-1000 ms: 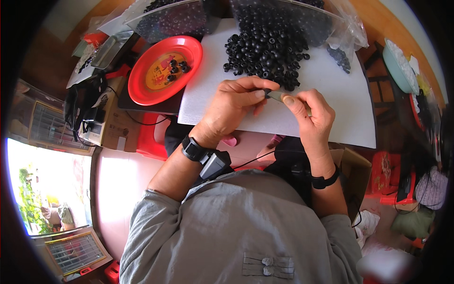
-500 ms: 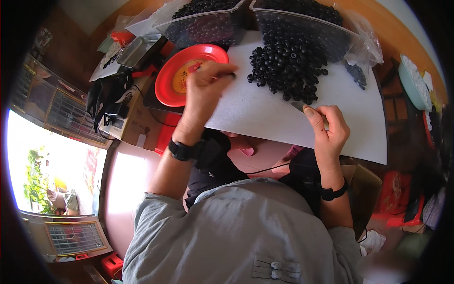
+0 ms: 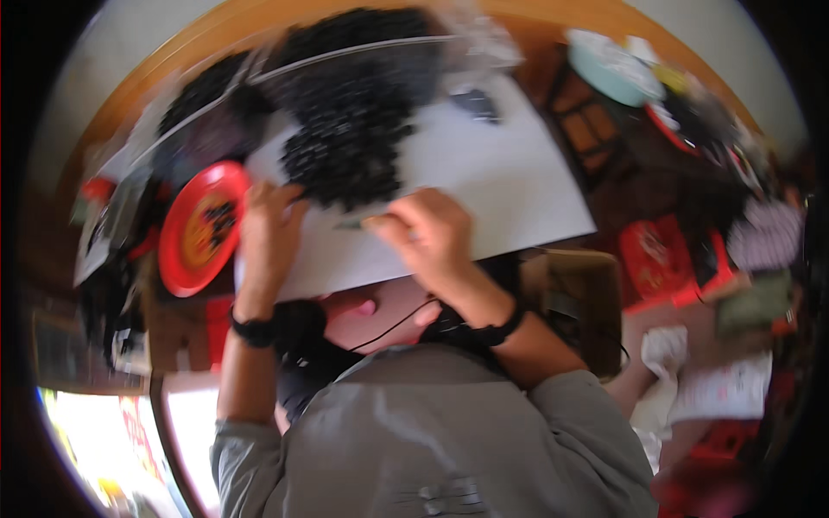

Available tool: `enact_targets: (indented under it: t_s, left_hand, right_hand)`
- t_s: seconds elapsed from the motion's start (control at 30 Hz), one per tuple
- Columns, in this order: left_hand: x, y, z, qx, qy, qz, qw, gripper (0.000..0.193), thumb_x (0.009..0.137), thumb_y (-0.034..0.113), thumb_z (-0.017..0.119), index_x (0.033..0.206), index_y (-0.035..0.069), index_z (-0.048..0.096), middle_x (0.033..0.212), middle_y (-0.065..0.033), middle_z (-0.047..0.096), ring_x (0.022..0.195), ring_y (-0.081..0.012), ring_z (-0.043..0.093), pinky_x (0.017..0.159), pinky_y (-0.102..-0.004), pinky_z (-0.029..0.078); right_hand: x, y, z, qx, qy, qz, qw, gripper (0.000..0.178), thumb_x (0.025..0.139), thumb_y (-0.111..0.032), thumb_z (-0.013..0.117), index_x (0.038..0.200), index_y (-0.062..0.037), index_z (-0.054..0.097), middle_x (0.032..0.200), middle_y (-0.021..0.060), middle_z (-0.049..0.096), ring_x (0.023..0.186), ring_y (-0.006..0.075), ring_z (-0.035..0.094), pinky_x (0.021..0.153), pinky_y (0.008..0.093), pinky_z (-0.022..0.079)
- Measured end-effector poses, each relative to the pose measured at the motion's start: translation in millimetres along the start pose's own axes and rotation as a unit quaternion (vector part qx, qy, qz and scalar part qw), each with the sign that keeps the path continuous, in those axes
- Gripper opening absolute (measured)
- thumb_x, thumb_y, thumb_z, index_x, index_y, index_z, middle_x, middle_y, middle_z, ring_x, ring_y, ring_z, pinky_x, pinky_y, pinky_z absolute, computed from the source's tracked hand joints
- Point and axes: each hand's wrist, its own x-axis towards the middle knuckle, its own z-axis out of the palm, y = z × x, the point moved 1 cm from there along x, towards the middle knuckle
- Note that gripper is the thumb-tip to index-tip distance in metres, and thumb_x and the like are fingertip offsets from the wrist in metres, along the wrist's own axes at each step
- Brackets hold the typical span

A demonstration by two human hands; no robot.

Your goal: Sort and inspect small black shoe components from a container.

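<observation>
A heap of round black beads [image 3: 345, 155] lies on the white tabletop [image 3: 484, 181], blurred by motion. At the heap's left edge is my left hand [image 3: 272, 229], its fingers drawn together; what they hold, if anything, is too smeared to name. My right hand [image 3: 432, 233], just right of the heap's near end, pinches a small thin grey blade [image 3: 350, 223] that points left toward the beads. A red plate [image 3: 177, 250] with a yellow middle stands left of my left hand, and several dark pieces [image 3: 223, 217] lie on it.
A clear plastic bin [image 3: 358, 47] full of black beads stands behind the heap, and another bin [image 3: 203, 104] is to its left. A bag with dark pieces [image 3: 475, 105] lies far right. A cardboard box [image 3: 574, 302] and a red stool [image 3: 656, 259] are beyond the table's right side.
The view has swung, so the table's things sit further left. My left hand has gone from beside the red plate to the bead heap. My right hand still holds the blade.
</observation>
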Motion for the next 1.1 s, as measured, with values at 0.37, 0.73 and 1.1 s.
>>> enact_targets:
  t_s: [0.37, 0.73, 1.1]
  left_hand:
    - [1, 13, 5, -0.065, -0.009, 0.011, 0.998, 0.013, 0.079, -0.004, 0.064, 0.092, -0.002, 0.060, 0.087, -0.0140, 0.058, 0.081, -0.0297, 0.058, 0.074, -0.0382, 0.046]
    - [-12, 36, 4, -0.133, -0.026, 0.027, 0.990, 0.015, 0.077, -0.008, 0.064, 0.089, -0.001, 0.062, 0.085, -0.0113, 0.057, 0.082, -0.0273, 0.057, 0.070, -0.0362, 0.045]
    - [-15, 30, 9, -0.114, -0.018, 0.061, 0.991, 0.012, 0.082, -0.008, 0.063, 0.092, -0.002, 0.064, 0.084, -0.0105, 0.057, 0.078, -0.0245, 0.056, 0.069, -0.0335, 0.045]
  right_hand:
    - [-6, 1, -3, -0.039, 0.012, -0.024, 0.999, 0.028, 0.075, -0.023, 0.082, 0.070, -0.0098, 0.057, 0.067, 0.0038, 0.052, 0.061, 0.0257, 0.055, 0.055, 0.0394, 0.042]
    - [-10, 4, -2, -0.067, -0.006, -0.027, 0.997, 0.030, 0.077, -0.027, 0.079, 0.072, -0.0101, 0.055, 0.073, 0.0052, 0.054, 0.070, 0.0266, 0.056, 0.062, 0.0404, 0.043]
    - [11, 43, -46, -0.331, -0.052, 0.056, 0.940, 0.015, 0.082, -0.021, 0.072, 0.084, -0.0071, 0.066, 0.085, 0.0095, 0.059, 0.083, 0.0285, 0.057, 0.073, 0.0426, 0.042]
